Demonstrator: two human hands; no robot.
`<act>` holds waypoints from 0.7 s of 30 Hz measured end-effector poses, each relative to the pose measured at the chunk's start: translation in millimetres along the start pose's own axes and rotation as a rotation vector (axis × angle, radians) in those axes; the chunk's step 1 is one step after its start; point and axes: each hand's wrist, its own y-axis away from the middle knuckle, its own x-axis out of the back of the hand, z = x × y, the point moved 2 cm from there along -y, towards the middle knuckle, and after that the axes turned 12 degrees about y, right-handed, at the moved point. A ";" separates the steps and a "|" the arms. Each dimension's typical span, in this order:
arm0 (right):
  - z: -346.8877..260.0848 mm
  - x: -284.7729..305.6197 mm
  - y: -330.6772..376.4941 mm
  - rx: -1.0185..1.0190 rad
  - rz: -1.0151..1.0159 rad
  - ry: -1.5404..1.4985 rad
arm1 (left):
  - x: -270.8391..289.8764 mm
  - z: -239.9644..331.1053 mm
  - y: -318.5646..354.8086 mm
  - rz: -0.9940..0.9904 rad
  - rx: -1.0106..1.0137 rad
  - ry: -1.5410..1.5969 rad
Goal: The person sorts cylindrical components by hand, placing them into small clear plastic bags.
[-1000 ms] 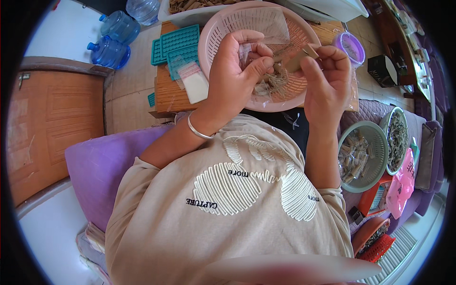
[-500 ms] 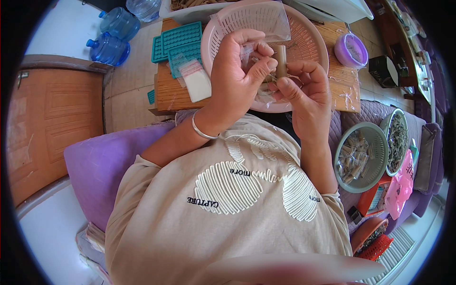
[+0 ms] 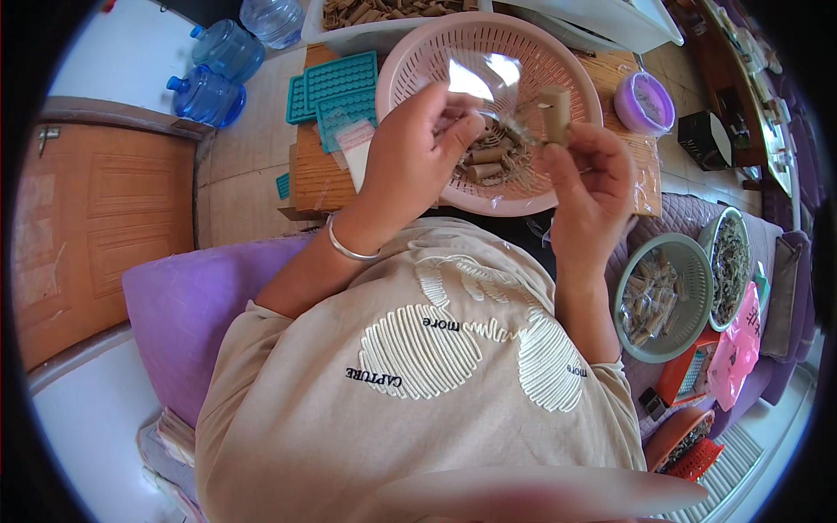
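Note:
My left hand (image 3: 418, 148), with a silver bangle at its wrist, pinches a clear plastic bag (image 3: 485, 83) that shines with glare. Between the thumb and fingers of my right hand (image 3: 591, 179) stands a short brown cardboard tube (image 3: 555, 118), roughly upright. Thin brown shreds show beside the tube, toward the bag. Both hands are over a pink slotted basket (image 3: 582, 83), a small gap between them. Inside it lie several brown tubes (image 3: 486, 166) and a heap of shredded strands (image 3: 521, 170).
Teal molded trays (image 3: 340, 83) and white packets (image 3: 356, 148) lie left on the wooden table (image 3: 309, 179). A white bin (image 3: 357, 35) of brown pieces stands behind. At right are a purple bowl (image 3: 645, 103), a grey-green basket (image 3: 693, 261) of bagged tubes and a second basket (image 3: 731, 261).
My hands have moved apart. The right one has shifted right with the tube raised in it. The clear bag now spreads out by my left hand, and the basket's contents show more.

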 end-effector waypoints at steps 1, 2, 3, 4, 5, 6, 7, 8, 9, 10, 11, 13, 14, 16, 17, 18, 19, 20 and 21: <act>-9.0 2.1 0.1 0.112 0.030 0.138 | 2.2 3.6 -1.9 0.001 0.001 0.002; -16.9 3.4 -0.3 0.225 0.060 0.277 | 2.1 9.0 -4.0 -0.091 -0.069 -0.254; -22.6 1.8 -1.5 0.319 0.099 0.356 | -0.6 12.4 -5.0 -0.186 -0.142 -0.509; -24.5 0.4 -5.1 0.319 0.103 0.361 | -3.2 12.9 -4.5 -0.190 -0.144 -0.504; -28.5 -2.7 -8.3 0.490 0.085 0.535 | -7.3 14.6 -2.8 -0.200 -0.210 -0.530; -32.9 -6.8 -10.7 0.663 0.063 0.705 | -10.2 16.5 -2.1 -0.205 -0.275 -0.558; -37.9 -9.8 -12.7 0.696 0.044 0.812 | -12.0 18.4 -1.5 -0.203 -0.277 -0.556; -37.2 -8.0 -14.5 0.698 0.043 0.814 | -13.7 21.1 -1.0 -0.204 -0.287 -0.569; -35.3 -6.5 -16.1 0.734 0.020 0.880 | -14.3 22.7 -0.5 -0.203 -0.295 -0.585; -34.3 -5.6 -17.4 0.770 -0.003 0.947 | -14.8 21.7 -0.9 -0.200 -0.296 -0.586; -35.8 -4.3 -17.7 0.772 -0.005 0.946 | -14.9 21.4 -1.0 -0.163 -0.372 -0.551; -39.8 -2.6 -14.7 0.691 -0.055 0.977 | -14.6 22.0 0.7 -0.128 -0.446 -0.516; -41.7 -2.3 -13.1 0.691 -0.055 0.977 | -14.4 22.1 1.2 -0.119 -0.426 -0.536; -43.3 -2.4 -12.8 0.629 -0.131 0.985 | -16.5 20.9 0.0 -0.108 -0.409 -0.556; -43.4 -1.9 -12.3 0.631 -0.130 0.985 | -19.0 19.0 -0.2 -0.037 -0.464 -0.539; -43.0 -1.3 -12.3 0.603 -0.140 0.963 | -19.8 17.4 0.0 0.035 -0.517 -0.522; -42.8 -0.8 -12.5 0.576 -0.150 0.941 | -19.9 14.7 -0.2 0.035 -0.520 -0.522; -43.7 -0.8 -12.5 0.578 -0.149 0.940 | -19.7 12.3 -0.3 0.053 -0.539 -0.528; -44.1 -1.1 -12.2 0.570 -0.171 0.933 | -19.6 10.0 0.7 0.070 -0.556 -0.534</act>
